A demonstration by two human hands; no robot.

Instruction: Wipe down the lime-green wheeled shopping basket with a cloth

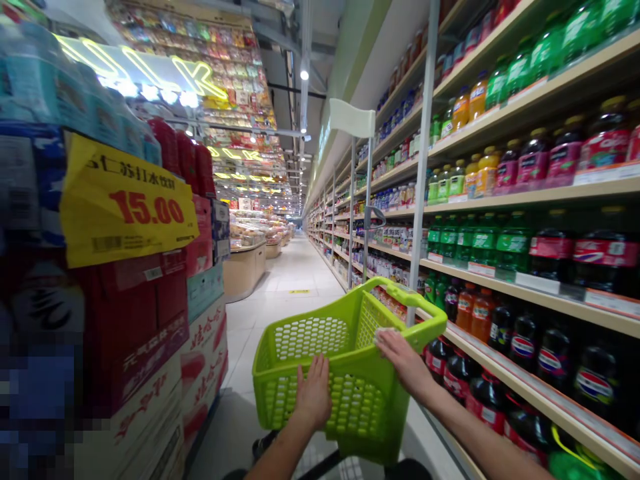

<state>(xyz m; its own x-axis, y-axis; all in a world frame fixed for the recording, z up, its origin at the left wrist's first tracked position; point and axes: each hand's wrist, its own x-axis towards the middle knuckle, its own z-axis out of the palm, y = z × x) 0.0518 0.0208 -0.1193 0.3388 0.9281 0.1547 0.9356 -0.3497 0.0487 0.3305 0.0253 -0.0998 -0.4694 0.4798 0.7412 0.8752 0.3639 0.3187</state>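
A bright green shopping cart [300, 373] with a perforated basket is directly before me, its handle [430, 327] on the right. My left hand [314, 393] is held flat against the near side of the basket, fingers stretched toward the rim and nothing in them. On the near rim, close to the handle end, rests my right hand [403, 360]. Its fingers are pressed together on a small white crumpled piece [384, 335] that looks like a tissue, partly hidden by the fingertips. The inside bottom of the basket is hidden by its near wall.
Shelves of bottled drinks [510, 233] line the right side, near the cart. Stacked drink cartons [205, 347] with a yellow price sign [130, 200] stand on the left. Between them a tiled aisle [285, 267] runs ahead past display counters [245, 270].
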